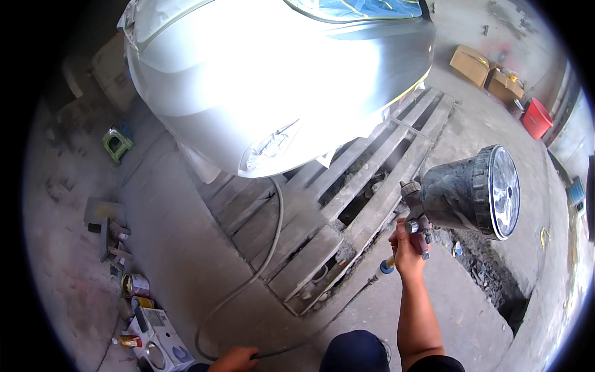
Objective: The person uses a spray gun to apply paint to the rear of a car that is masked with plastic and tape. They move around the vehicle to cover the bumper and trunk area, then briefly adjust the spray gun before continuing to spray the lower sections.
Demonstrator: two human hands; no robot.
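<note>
Dark-cupped spray gun [423, 224], right of centre in the frame, sits in the wrapped fingers of the right hand [409, 255], its hose [277, 229] reaching the left hand [233, 359] at the lower edge, whose grip I cannot tell, below a silver car [248, 80] up top.

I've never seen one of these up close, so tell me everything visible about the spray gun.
The spray gun has a metal-looking body with several knobs, gripped in the right hand, which partly hides it. Its large, grimy, dark cup looks like plastic, with a ribbed collar and a shiny, pale round end facing right. The cup is tipped sideways. Below the hand, a blue fitting joins a hose. Whether it is spraying, I cannot tell.
</note>
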